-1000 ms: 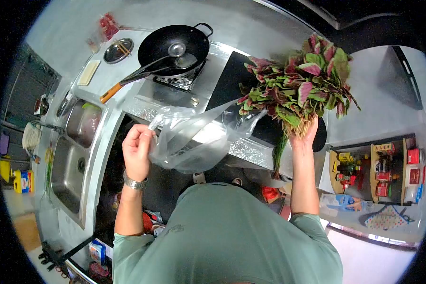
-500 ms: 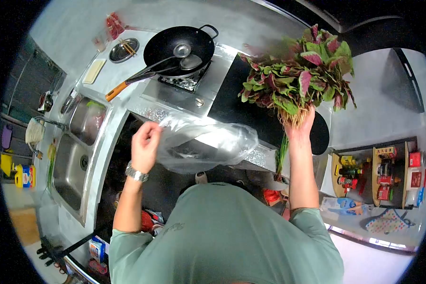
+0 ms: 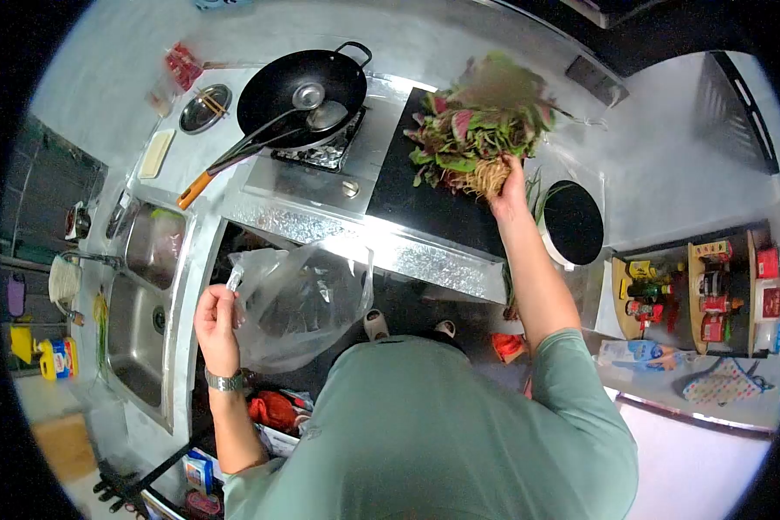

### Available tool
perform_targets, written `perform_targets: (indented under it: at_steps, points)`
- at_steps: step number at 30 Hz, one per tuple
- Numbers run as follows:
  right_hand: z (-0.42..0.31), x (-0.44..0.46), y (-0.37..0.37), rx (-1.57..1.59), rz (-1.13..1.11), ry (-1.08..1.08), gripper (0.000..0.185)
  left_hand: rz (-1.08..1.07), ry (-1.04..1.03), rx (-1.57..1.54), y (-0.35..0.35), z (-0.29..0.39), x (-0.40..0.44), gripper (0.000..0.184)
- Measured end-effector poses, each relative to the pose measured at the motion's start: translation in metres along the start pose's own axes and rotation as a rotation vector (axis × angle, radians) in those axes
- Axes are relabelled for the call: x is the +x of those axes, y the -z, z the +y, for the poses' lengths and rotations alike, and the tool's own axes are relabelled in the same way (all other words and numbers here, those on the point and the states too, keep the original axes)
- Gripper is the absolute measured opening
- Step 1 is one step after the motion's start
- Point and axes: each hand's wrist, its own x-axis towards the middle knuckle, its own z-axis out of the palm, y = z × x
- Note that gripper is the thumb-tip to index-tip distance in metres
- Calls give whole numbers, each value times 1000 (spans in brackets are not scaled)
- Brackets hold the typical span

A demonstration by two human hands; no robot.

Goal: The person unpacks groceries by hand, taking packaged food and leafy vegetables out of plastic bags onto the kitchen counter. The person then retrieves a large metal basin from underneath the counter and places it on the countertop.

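My left hand (image 3: 217, 325), with a metal watch on its wrist, pinches the edge of a clear plastic bag (image 3: 299, 308). The bag hangs open in front of the counter edge. In my right hand (image 3: 510, 189) is a bunch of red and green leafy vegetables (image 3: 477, 130), gripped at its pale roots. The leaves point away from me over the black panel (image 3: 394, 195), and their top is blurred. Some long green stalks (image 3: 539, 195) show behind my right wrist, beside a round black-topped object (image 3: 574, 223).
A black wok (image 3: 277, 82) holding a ladle and a spatula sits on the stove at the back. The double sink (image 3: 139, 334) is at the left. A rack of bottles and boxes (image 3: 698, 299) stands at the right. Red items (image 3: 273, 409) lie below the counter.
The vegetable bunch has moved left and tilted over the black panel. My left hand has moved left and down with the plastic bag, which is now clear of the counter top.
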Motion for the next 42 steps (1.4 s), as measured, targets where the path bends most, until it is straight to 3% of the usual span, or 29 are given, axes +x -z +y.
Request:
perform_targets:
  at_steps: [6,11,18,20,28,33,35,37,38,40,42]
  points:
    - [24,6,34,-254,136,-18,43,3,2,33,-3,2,-2,16]
    - [23,2,41,-200,99,-20,43,4,0,36,-12,3,-2,17]
    - [15,-7,32,-296,61,210,47,-29,11,80,-10,2,4,15]
    - [11,-20,19,-233,-4,199,48,-42,-10,77,-10,0,5,15]
    - [57,22,55,-256,225,44,66,-82,7,50,-16,-5,7,16]
    - [42,9,65,-471,170,1,71,-69,30,44,-11,-15,6,15]
    - [53,23,84,-552,258,75,65,-64,27,46,-12,-15,5,15]
    - [45,10,80,-623,247,86,45,-55,25,49,-15,-11,2,16]
    - [42,3,76,-626,242,80,45,-59,26,49,-17,-8,0,16]
    - [34,-10,72,-1049,357,200,43,-54,33,50,-24,-4,-5,16]
    - [27,-15,74,-933,294,155,42,-14,14,56,-28,-4,-11,16]
